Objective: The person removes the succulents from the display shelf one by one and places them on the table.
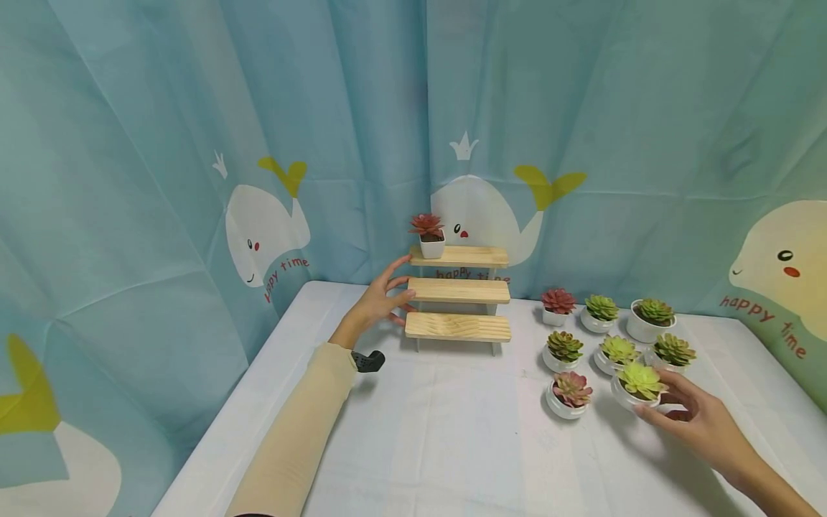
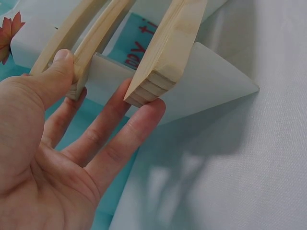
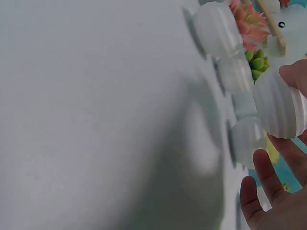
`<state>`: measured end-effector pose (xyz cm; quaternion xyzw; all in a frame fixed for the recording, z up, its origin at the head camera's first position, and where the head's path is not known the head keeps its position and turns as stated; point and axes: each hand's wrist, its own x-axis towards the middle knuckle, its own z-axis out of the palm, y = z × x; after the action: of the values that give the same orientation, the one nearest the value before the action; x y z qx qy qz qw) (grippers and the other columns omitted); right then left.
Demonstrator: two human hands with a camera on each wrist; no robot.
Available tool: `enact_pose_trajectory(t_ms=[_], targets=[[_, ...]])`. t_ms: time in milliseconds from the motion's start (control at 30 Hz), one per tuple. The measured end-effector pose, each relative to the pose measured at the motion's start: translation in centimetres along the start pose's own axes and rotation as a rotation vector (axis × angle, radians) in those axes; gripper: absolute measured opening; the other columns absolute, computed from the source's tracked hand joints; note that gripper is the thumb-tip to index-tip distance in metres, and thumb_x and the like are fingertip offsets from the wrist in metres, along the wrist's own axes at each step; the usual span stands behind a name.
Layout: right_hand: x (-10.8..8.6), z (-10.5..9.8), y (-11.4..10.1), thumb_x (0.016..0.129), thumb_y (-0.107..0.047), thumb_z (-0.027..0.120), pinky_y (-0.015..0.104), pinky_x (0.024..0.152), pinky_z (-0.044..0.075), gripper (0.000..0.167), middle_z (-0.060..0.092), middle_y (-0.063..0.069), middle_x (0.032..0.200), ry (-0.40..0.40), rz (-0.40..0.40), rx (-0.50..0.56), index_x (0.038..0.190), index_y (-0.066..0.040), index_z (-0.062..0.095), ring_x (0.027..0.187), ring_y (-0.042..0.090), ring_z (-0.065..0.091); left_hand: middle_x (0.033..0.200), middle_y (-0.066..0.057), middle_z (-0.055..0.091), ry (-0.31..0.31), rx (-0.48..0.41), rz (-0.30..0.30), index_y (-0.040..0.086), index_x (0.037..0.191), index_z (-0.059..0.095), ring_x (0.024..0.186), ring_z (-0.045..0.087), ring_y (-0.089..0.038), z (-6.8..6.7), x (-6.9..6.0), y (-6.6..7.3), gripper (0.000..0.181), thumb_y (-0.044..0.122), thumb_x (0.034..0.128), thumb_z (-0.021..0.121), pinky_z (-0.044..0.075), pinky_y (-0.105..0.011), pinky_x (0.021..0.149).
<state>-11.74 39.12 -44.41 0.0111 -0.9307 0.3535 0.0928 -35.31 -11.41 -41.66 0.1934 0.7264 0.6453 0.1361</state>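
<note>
A three-tier wooden display stand (image 1: pixel 459 290) stands at the back of the table. My left hand (image 1: pixel 377 304) spreads its fingers along the stand's left end. In the left wrist view, the thumb (image 2: pixel 61 67) rests on the middle board while fairly straight fingers touch the board ends. One red potted succulent (image 1: pixel 428 233) sits at the left of the top board. My right hand (image 1: pixel 701 424) pinches the white pot of a bright green succulent (image 1: pixel 639 384), thumb on one side and fingers on the other. In the right wrist view, that pot (image 3: pixel 278 105) is held off the table.
Several other potted succulents cluster on the right of the white tablecloth (image 1: pixel 452 431), among them a pink one (image 1: pixel 570 393), a dark green one (image 1: pixel 563 350) and a red one (image 1: pixel 557 305). A blue curtain (image 1: pixel 362 108) with printed whales hangs behind and along the left side.
</note>
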Motion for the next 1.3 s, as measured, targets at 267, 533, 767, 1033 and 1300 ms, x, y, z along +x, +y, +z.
enact_pose_trajectory(t_ms=[267,533,767,1033,1300], targets=[[-0.8,0.4,1.0,0.091,-0.029,0.082,0.020,0.066,0.055,0.068,0.057,-0.028,0.115,-0.056,0.051,0.001,0.143,0.003,0.051,0.086,-0.011,0.059,0.166,-0.016,0.028,-0.008,-0.013,-0.007,0.049,0.159,0.028,0.119,0.062,-0.049,-0.1,0.2,-0.2,0.075,0.020,0.1019,0.068,0.059,-0.064,0.073],[-1.1,0.8,1.2,0.091,-0.032,0.082,0.022,0.065,0.054,0.071,0.066,0.021,0.121,-0.090,0.066,-0.040,0.144,0.004,0.050,0.083,-0.006,0.060,0.165,-0.017,0.029,-0.004,-0.010,-0.003,0.047,0.160,0.028,0.116,0.063,-0.050,-0.2,0.2,-0.2,0.076,0.020,0.1017,0.068,0.056,-0.069,0.076],[-1.2,1.0,1.3,0.090,-0.034,0.082,0.023,0.065,0.051,0.072,0.070,0.015,0.108,-0.103,0.078,-0.071,0.144,0.003,0.051,0.079,-0.002,0.059,0.165,-0.016,0.030,-0.003,-0.005,-0.004,0.047,0.160,0.028,0.115,0.064,-0.048,-0.1,0.2,-0.2,0.076,0.020,0.1017,0.068,0.060,-0.064,0.073],[-1.3,1.3,1.5,0.090,-0.037,0.082,0.023,0.064,0.050,0.072,0.068,0.011,0.105,-0.117,0.098,-0.078,0.143,0.003,0.051,0.078,0.001,0.056,0.165,-0.014,0.030,0.000,-0.008,-0.009,0.048,0.159,0.028,0.119,0.063,-0.045,-0.1,0.3,-0.2,0.075,0.020,0.1020,0.068,0.060,-0.064,0.073],[-1.2,1.2,1.6,0.092,-0.037,0.080,0.020,0.066,0.049,0.073,0.065,0.020,0.120,-0.132,0.103,-0.072,0.144,0.004,0.049,0.085,-0.007,0.053,0.165,-0.014,0.030,0.007,-0.010,-0.013,0.048,0.159,0.029,0.124,0.060,-0.044,0.0,0.2,-0.1,0.075,0.020,0.1018,0.068,0.060,-0.064,0.074]])
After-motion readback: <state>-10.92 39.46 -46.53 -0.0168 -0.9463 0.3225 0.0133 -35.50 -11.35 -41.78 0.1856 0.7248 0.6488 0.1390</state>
